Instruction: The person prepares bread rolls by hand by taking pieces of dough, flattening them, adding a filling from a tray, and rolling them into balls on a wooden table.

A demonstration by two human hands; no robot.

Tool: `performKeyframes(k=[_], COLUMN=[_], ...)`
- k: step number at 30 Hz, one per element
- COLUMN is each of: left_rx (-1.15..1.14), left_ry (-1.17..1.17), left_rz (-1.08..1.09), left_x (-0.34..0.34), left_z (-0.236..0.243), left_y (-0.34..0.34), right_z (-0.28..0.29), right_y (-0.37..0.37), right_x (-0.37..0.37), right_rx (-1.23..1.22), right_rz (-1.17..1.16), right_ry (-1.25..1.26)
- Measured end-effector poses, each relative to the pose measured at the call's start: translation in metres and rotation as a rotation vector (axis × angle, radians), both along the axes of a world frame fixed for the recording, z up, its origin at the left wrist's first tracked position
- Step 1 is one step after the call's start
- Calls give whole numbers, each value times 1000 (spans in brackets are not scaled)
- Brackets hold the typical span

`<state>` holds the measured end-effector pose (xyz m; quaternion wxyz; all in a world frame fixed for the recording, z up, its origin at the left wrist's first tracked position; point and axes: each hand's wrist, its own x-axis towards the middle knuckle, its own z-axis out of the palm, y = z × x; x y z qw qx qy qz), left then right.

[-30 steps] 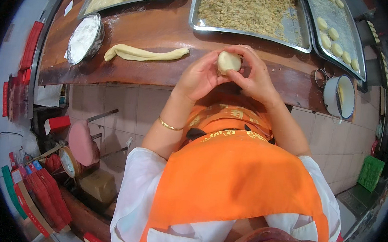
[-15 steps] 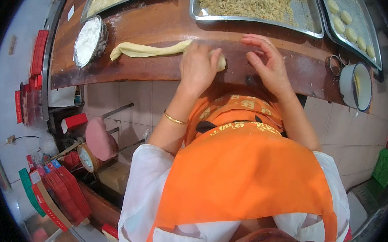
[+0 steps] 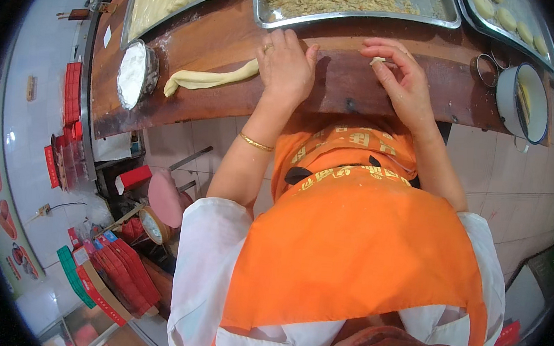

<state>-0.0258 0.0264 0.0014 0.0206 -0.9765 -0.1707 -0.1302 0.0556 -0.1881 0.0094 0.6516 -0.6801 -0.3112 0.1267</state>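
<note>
A pale, smooth dough rope (image 3: pixel 209 80) lies along the near part of the wooden worktable, its right end running under my left hand (image 3: pixel 288 64). This hand curls over that end, back upward, thumb a little apart; the palm side is hidden. To its right my right hand (image 3: pixel 402 82) is raised just above the wood. It pinches a small dough piece (image 3: pixel 378 61) between thumb and fingers, and only a bit of it shows. Bare wood separates the two hands.
The worktable (image 3: pixel 216 37) carries a bowl of white flour (image 3: pixel 133 76) at left. Along the back stand a tray of dough strips (image 3: pixel 205 1), a tray of crumbly filling (image 3: pixel 359 15) and a tray of round dough pieces (image 3: pixel 545 60). An enamel mug (image 3: pixel 508 99) and metal rings (image 3: pixel 486 70) sit at right.
The dough end that stuck out right of my left hand is gone from there. My right hand has moved slightly right and now holds a small dough piece. The view has shifted.
</note>
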Motion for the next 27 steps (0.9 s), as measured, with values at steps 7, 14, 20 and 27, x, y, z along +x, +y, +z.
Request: performKeyframes(k=[7, 14, 20, 27], left_rx=[-135, -241, -156, -130], left_ry=[-1, 35, 12, 27], left_rz=[-63, -60, -27, -116], left_x=[1, 5, -2, 1], left_z=[2, 5, 12, 5], left_y=[17, 28, 4, 16], right_z=[-6, -9, -11, -11], right_y=[-4, -4, -1, 5], right_x=[8, 15, 18, 15], right_rx=[8, -34, -41, -80], right_rz=[1, 14, 30, 33], right_ry=[35, 9, -5, 0])
